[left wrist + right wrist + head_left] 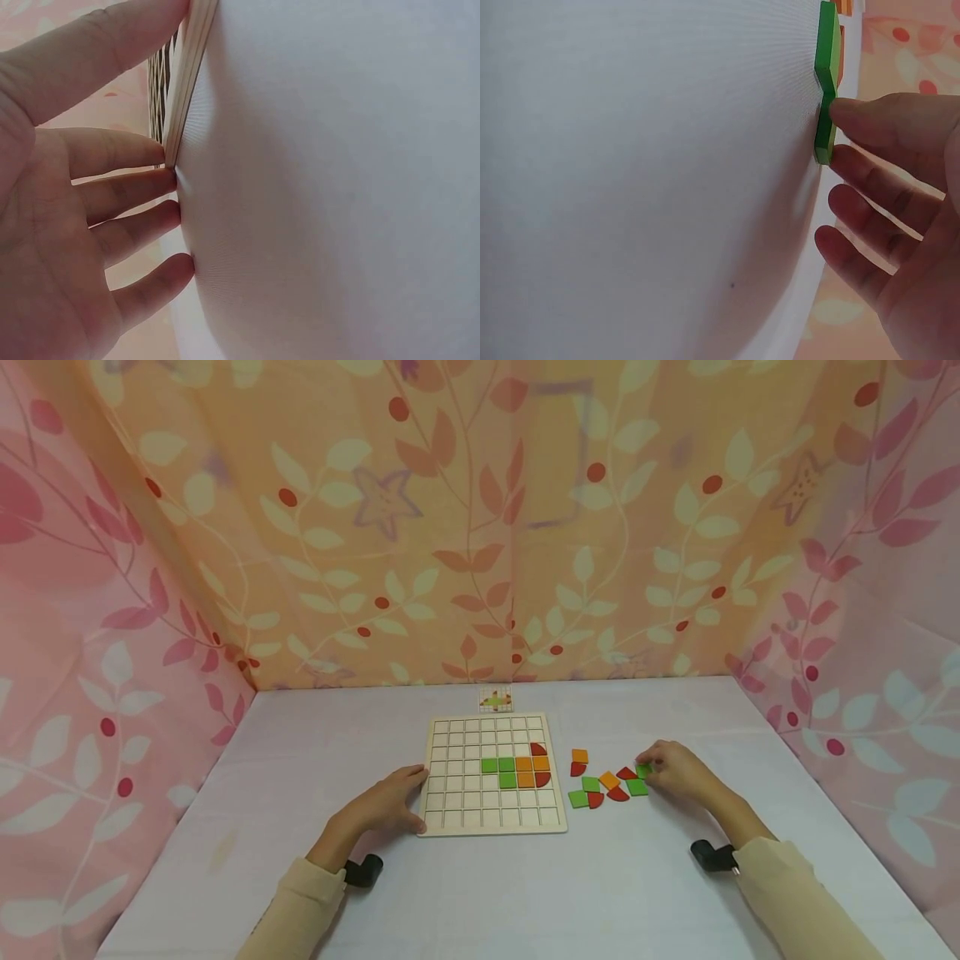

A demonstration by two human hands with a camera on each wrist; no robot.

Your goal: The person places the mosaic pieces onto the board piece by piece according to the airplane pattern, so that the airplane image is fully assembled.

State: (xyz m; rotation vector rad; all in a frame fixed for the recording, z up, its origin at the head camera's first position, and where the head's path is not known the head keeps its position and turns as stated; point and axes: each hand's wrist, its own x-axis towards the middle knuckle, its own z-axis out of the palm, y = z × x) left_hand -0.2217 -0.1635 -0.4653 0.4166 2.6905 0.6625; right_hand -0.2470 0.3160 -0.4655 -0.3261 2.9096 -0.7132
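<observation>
- White-surfaced bench [300, 752]; its far edge runs along a leaf-patterned curtain [480, 527].
- Wooden grid board [459, 806] lies flat around mid-bench, nearer the far edge than the visible near part, well in from the left and right edges.
- Set on the board, toward its right side: three green tiles [507, 764], three orange tiles [523, 764] and two red quarter-rounds [537, 749], the reds in the last column, one above and one below an orange.
- Small picture card [495, 698] at the bench's far edge, just beyond the board.
- Left hand [382, 803] at the board's left edge: fingers [120, 154] extended and spread, thumb well apart from them, near the board's near-left corner; tips touch the board's side.
- Loose pieces [591, 784], in green, orange and red, lie scattered between the board and the bench's right edge; several touch one another.
- Right hand [678, 770] at the right end of this scatter: thumb and forefinger together, clamped on a green square [825, 131]; forefinger tip is hidden in the right wrist view. Other three fingers [874, 217] bent and slightly apart.
- Second green square [827, 45] lies touching the held one, on the bench.
- Beige sleeves [303, 893] on both arms; black device [365, 870] at each wrist.
</observation>
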